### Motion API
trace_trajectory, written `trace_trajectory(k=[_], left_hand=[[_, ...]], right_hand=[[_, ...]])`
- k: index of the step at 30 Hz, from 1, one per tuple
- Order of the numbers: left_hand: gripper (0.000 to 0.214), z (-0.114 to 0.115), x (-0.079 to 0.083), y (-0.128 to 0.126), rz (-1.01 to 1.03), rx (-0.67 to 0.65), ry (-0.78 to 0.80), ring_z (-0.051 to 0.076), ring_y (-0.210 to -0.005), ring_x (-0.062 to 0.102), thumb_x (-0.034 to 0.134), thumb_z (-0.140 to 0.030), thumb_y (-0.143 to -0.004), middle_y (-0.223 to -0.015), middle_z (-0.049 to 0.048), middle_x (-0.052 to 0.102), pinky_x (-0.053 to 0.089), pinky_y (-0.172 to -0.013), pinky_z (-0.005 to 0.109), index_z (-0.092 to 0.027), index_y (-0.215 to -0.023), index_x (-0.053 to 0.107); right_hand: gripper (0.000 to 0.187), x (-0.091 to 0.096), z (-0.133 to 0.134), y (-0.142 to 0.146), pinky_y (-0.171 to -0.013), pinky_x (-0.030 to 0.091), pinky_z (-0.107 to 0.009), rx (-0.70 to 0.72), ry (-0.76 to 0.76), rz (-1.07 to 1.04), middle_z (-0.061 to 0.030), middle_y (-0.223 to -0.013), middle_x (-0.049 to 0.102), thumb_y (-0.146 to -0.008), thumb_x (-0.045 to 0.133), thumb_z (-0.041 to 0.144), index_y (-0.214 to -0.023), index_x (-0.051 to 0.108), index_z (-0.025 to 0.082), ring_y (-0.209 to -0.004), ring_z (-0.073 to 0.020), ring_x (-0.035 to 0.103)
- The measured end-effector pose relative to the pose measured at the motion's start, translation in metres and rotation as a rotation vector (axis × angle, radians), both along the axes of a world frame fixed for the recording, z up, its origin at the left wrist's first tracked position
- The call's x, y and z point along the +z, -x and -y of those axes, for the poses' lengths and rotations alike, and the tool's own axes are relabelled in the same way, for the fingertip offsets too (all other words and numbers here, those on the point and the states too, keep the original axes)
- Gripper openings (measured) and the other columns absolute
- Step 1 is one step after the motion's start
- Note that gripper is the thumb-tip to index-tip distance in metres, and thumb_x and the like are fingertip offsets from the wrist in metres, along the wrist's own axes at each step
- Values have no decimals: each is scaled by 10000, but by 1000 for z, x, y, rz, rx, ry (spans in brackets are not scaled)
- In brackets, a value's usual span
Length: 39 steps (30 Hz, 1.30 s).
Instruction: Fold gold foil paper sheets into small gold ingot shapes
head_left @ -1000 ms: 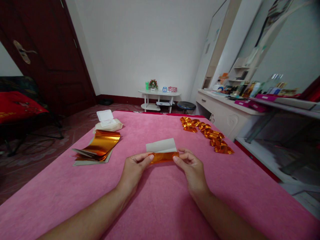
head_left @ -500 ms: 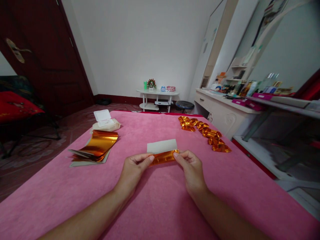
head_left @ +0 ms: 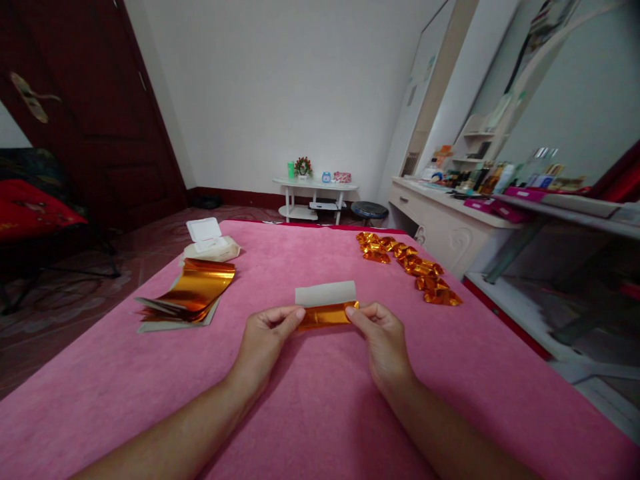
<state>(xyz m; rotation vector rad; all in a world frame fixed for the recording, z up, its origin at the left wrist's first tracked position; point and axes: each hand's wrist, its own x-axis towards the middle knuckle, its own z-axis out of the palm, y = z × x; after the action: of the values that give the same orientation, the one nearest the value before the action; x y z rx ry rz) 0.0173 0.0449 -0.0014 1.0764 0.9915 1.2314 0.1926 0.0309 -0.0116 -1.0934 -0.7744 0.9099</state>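
Both my hands hold one sheet of gold foil paper (head_left: 326, 316), folded over so that a shiny orange-gold strip faces me and a pale band of its backing shows beyond it. My left hand (head_left: 270, 333) pinches the strip's left end between thumb and fingers. At the right end, my right hand (head_left: 383, 333) grips it the same way, thumb on top. To the left lies a stack of gold foil sheets (head_left: 200, 287) with curling edges. Several folded gold foil pieces (head_left: 423, 265) sit in a bunch at the right.
A pink cloth (head_left: 310, 407) covers the work surface. Behind the foil stack is a white open-lidded pack (head_left: 213, 247). Beyond the right edge stands a dressing table (head_left: 445, 217) with bottles. A white side table (head_left: 315, 183) and a round stool (head_left: 369, 212) are by the far wall.
The foil strip has flattened slightly and tilts less, with its pale band shifting a little to the right. My left hand has moved slightly left; both hands keep their grip.
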Motion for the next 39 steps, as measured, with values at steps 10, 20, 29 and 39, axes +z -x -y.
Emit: trace_trajectory(k=[10,20,29,39], left_hand=[[260,-1,-3,2,-33,22,-8,161,-733,629,733,-329,-672,-853,79,732,466,-695,246,-139,-850,743],[198,0,-2,2,-42,19,-6,129,-683,610,743,-302,-659,-791,59,731,450,-647,204,-145,-780,747],[234,-1,1,2,-36,75,-25,107,-536,561,766,-344,-604,-626,38,680,413,-524,195,-127,-672,710],[215,-1,4,2,-80,97,-57,94,-540,543,754,-329,-615,-606,14,660,400,-526,182,-128,-642,683]], right_hand=[[243,-1,-1,-1,-638,392,-263,-3,-2,6,34,-590,597,-590,774,271,-540,554,181,-608,-119,519],[236,2,0,-1,-702,423,-292,21,-12,-8,11,-670,647,-592,767,266,-541,551,185,-687,-152,571],[233,1,0,-1,-664,406,-270,19,0,4,16,-632,626,-589,777,272,-552,569,175,-652,-134,545],[226,1,1,-1,-648,411,-274,17,6,38,14,-627,619,-591,774,273,-551,574,176,-628,-132,540]])
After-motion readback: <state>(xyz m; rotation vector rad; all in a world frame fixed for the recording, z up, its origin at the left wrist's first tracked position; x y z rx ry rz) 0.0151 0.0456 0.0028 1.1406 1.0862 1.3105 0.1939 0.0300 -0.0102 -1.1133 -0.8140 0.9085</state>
